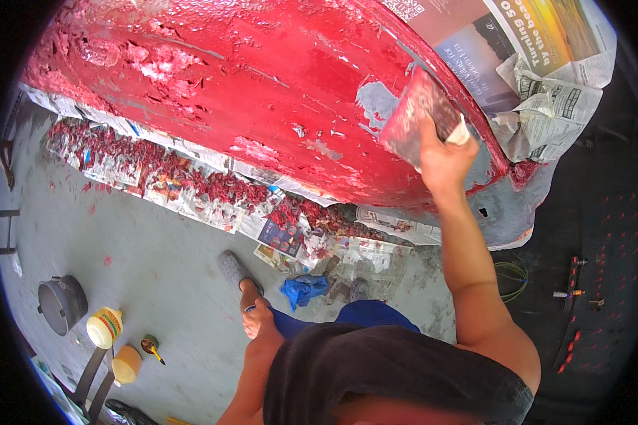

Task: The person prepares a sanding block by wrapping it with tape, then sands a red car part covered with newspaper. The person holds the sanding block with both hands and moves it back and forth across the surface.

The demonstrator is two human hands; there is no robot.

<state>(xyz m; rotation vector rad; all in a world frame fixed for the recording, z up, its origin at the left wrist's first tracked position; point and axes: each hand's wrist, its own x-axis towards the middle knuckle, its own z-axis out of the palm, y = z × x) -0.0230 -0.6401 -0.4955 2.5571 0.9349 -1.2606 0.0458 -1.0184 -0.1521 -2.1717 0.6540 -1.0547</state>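
Observation:
A large curved red panel [262, 78], like car bodywork, fills the upper part of the view. Its paint is wrinkled and lifted in places, and bare grey [377, 100] shows near its right end. There my right hand [446, 152] presses a flat, paint-smeared rectangular piece [407, 117] against the surface; its exact kind is unclear. A pale flap sticks out beside the fingers. Low by my leg, my left hand [256, 319] is closed, with a small dark bit showing at its fingers; what it holds cannot be made out.
Newspaper [223, 216] under the panel bears heaps of red paint scrapings [184, 177]. More newspaper [546, 92] covers the area at upper right. A crumpled blue cloth or glove [303, 290] lies by my feet. A dark bucket [62, 304], a yellowish jug [105, 326] and a small brush [152, 348] stand at lower left.

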